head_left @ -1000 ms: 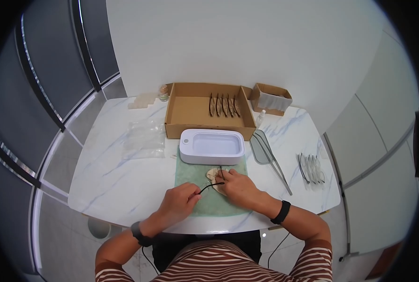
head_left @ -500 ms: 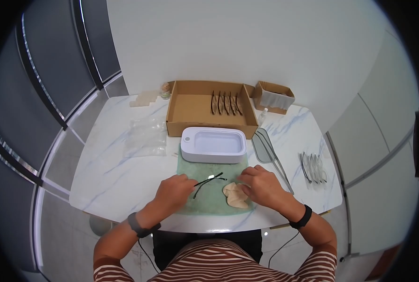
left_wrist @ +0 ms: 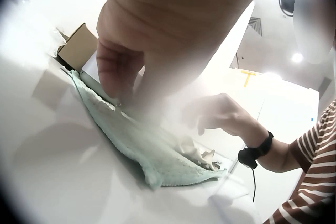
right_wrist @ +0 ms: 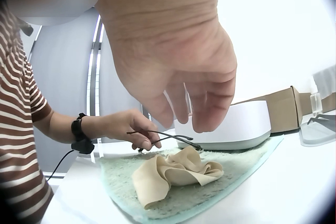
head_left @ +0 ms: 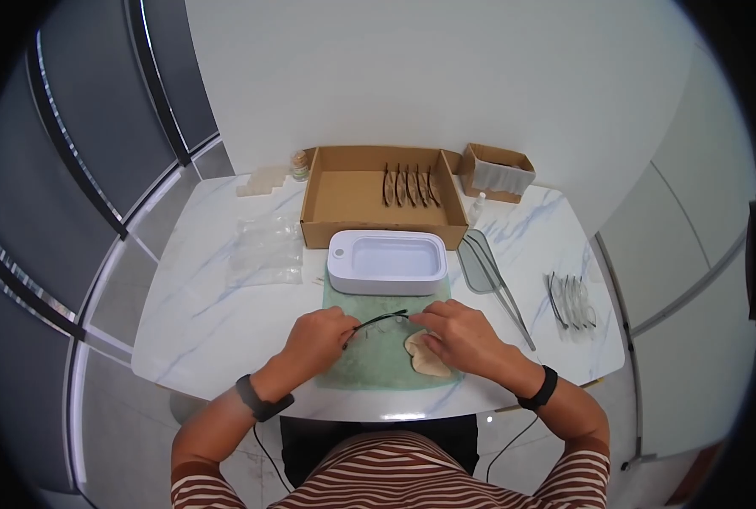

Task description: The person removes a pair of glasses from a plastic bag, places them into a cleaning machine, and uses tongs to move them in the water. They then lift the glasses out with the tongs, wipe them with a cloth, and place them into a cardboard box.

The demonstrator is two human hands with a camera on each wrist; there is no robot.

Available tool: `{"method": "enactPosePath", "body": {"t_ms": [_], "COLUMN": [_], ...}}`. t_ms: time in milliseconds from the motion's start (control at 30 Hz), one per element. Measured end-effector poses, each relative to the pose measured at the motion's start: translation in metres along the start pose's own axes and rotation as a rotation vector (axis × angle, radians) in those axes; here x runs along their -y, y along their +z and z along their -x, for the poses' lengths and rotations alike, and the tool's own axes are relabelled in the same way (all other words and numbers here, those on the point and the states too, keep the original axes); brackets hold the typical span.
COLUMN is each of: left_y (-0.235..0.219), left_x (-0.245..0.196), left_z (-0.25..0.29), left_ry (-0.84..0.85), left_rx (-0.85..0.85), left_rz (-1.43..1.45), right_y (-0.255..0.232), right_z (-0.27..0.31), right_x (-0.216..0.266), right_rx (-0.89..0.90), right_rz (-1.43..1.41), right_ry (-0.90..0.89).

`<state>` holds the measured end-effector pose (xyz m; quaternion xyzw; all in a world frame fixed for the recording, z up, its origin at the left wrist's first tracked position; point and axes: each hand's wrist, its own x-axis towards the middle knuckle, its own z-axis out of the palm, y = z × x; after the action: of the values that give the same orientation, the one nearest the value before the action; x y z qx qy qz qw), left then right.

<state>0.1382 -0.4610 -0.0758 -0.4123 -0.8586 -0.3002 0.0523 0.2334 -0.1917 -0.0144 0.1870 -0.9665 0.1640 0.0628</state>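
Between its thumb and fingers, the left hand (head_left: 317, 339) pinches dark-framed glasses (head_left: 381, 319) above the green mat (head_left: 369, 365). Their thin dark arms point toward the right hand (head_left: 467, 335). That hand hovers over a crumpled beige cloth (head_left: 429, 358), fingers bent loosely and apart, holding nothing; whether a fingertip touches the glasses' end I cannot tell. In the right wrist view the glasses' arms (right_wrist: 176, 137) cross behind the cloth (right_wrist: 176, 174). The left wrist view shows the left hand (left_wrist: 152, 40) close up, with the glasses not clearly visible.
A white basin-like device (head_left: 386, 282) stands behind the mat. Beyond it, a cardboard box (head_left: 344, 236) holds several glasses. A grey tray (head_left: 478, 270) with long tweezers and several wrapped glasses (head_left: 571, 304) lie at the right; clear bags (head_left: 263, 254) lie at the left.
The right hand has let go of the cloth, which now lies on the mat, after moving right and then slightly back left. The glasses, still in the left hand, have turned.
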Motion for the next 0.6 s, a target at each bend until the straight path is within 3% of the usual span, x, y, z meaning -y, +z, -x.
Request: {"method": "enactPosePath", "body": {"t_ms": [233, 433, 533, 600], "left_y": [-0.004, -0.009, -0.021, -0.017], "left_x": [-0.002, -0.003, -0.026, -0.031], "left_z": [-0.003, -0.005, -0.014, -0.018], "left_ry": [-0.065, -0.066, -0.206, -0.06], "left_rx": [0.009, -0.135, -0.059, -0.037], "left_rz": [0.112, 0.188, 0.261, 0.157], "right_y": [0.011, 0.016, 0.015, 0.012], "right_z": [-0.016, -0.02, -0.02, -0.016], "right_x": [0.001, 0.001, 0.002, 0.002], "right_rx": [-0.04, -0.02, -0.004, 0.0], "right_rz": [-0.054, -0.028, -0.022, -0.018], "right_ry": [-0.066, -0.068, -0.063, -0.056]}}
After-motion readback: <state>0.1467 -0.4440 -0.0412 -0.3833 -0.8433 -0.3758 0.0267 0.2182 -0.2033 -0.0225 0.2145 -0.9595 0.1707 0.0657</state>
